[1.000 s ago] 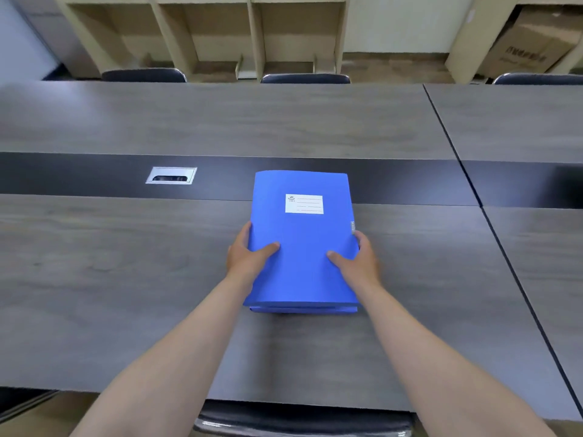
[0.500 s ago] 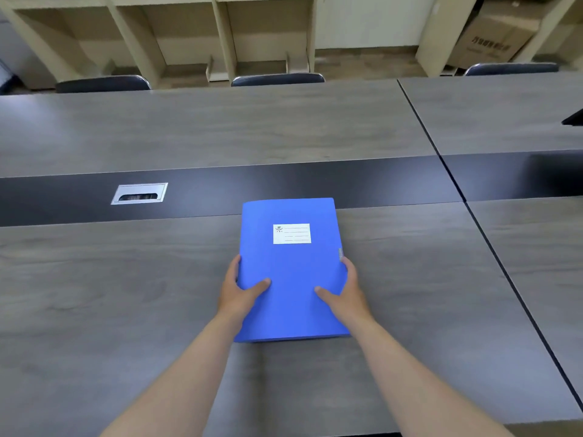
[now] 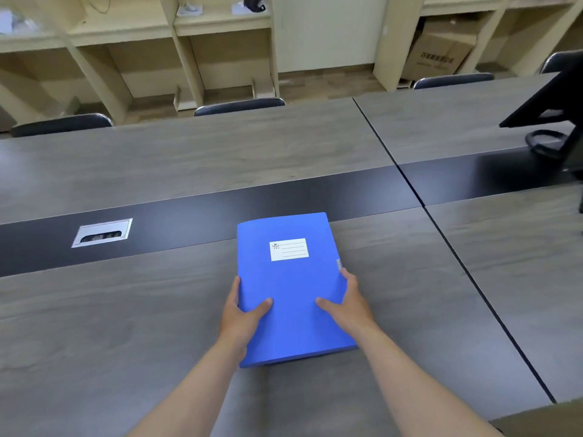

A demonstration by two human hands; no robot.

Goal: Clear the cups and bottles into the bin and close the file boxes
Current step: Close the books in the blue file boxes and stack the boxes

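File box (image 3: 291, 288), blue and closed, lying flat on the grey desk (image 3: 126, 326) directly ahead, its label facing up. Left hand (image 3: 241, 315) and right hand (image 3: 348, 305) clamp its two long edges, thumbs pressed on the lid, probably to keep the lid shut while squaring the box. No cups, bottles or bin are visible here.

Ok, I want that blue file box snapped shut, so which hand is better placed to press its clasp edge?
The right hand, probably. Its fingers already lie along the blue file box's right edge, just below the small grey tab. The left hand grips the opposite edge and would better steady it.
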